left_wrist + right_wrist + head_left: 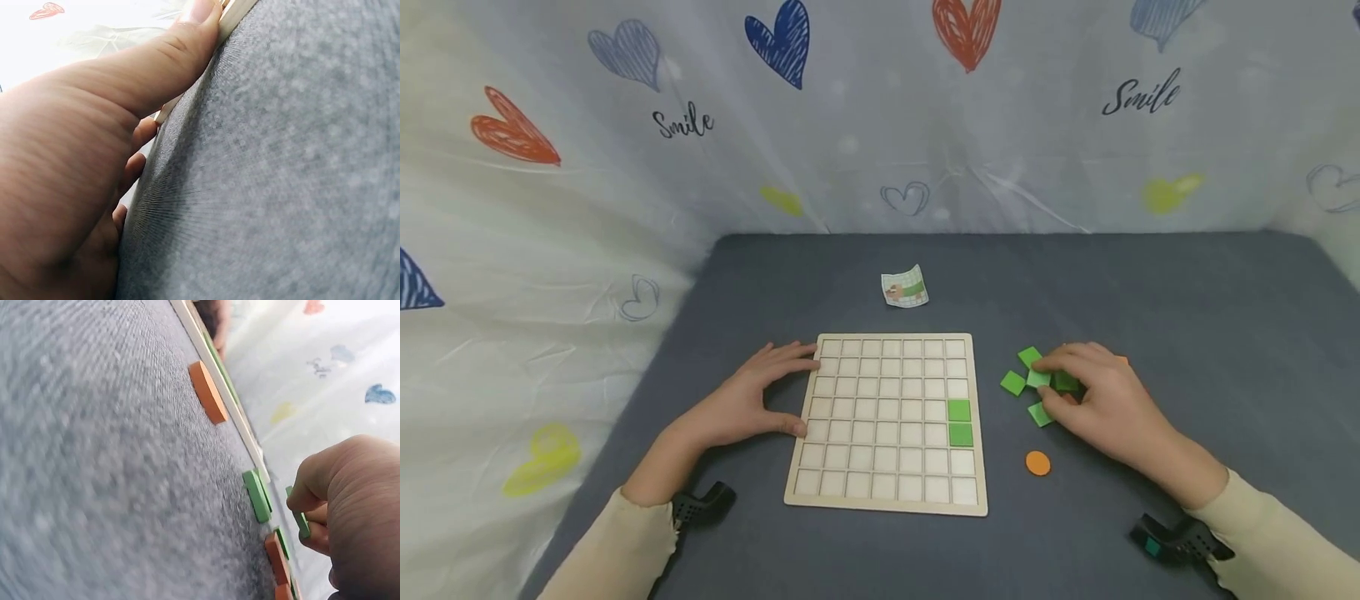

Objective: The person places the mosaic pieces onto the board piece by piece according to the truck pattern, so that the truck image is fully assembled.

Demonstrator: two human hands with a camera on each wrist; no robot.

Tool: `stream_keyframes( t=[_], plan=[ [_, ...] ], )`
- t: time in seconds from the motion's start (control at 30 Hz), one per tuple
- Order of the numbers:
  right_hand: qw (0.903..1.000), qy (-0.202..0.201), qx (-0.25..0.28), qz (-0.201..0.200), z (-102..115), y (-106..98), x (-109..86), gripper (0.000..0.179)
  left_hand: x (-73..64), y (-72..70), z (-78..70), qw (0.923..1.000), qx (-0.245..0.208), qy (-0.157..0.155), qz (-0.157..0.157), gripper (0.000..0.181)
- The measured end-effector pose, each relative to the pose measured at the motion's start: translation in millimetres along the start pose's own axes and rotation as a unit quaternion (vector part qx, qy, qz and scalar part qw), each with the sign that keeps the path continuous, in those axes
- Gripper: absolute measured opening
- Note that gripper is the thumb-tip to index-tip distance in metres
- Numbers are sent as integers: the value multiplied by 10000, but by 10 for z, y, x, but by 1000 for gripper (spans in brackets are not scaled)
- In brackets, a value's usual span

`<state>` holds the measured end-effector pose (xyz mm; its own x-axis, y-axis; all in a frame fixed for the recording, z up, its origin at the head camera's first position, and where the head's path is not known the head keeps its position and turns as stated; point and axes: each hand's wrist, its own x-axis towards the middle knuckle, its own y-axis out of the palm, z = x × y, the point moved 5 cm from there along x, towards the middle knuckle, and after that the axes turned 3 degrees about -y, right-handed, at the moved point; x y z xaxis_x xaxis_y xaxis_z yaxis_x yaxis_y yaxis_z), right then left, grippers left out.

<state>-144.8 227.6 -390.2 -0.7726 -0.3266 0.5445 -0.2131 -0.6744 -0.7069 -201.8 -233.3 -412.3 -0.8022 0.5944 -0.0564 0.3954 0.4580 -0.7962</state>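
A wooden grid board (886,504) lies flat on the table, with two green square tiles (960,422) set one above the other in its rightmost column. My left hand (752,396) rests at the board's left edge, thumb and fingers spread and touching the frame. To the right of the board, my right hand (1097,400) pinches a green square tile (299,515) between thumb and fingers, raised above the table. Loose green tiles (1012,383) lie around and below this hand, which partly hides the pile and some orange pieces (277,557) in it.
A round orange piece (1038,463) lies alone near the board's right edge. Beyond the board sits a small printed picture card (905,287). The dark grey table (1210,333) meets a white curtain with hearts (850,150) at the back and left.
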Motion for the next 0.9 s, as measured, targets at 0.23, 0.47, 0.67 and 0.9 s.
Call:
stream_keyframes(
  t=[0.23, 0.47, 0.67, 0.9],
  plan=[
    [9990, 95, 364, 239, 94, 57, 65, 31, -24, -29, 10, 10000, -34, 37, -51, 97],
    [9983, 26, 332, 487, 262, 165, 58, 31, 21, -11, 10, 9999, 17, 130, -30, 97],
    [9949, -401, 474, 795, 428, 413, 90, 26, 21, -13, 8, 9999, 16, 125, -53, 98],
    [9905, -530, 718, 1050, 597, 613, 209, 25, 22, -16, 14, 10000, 22, 66, -35, 99]
  ],
)
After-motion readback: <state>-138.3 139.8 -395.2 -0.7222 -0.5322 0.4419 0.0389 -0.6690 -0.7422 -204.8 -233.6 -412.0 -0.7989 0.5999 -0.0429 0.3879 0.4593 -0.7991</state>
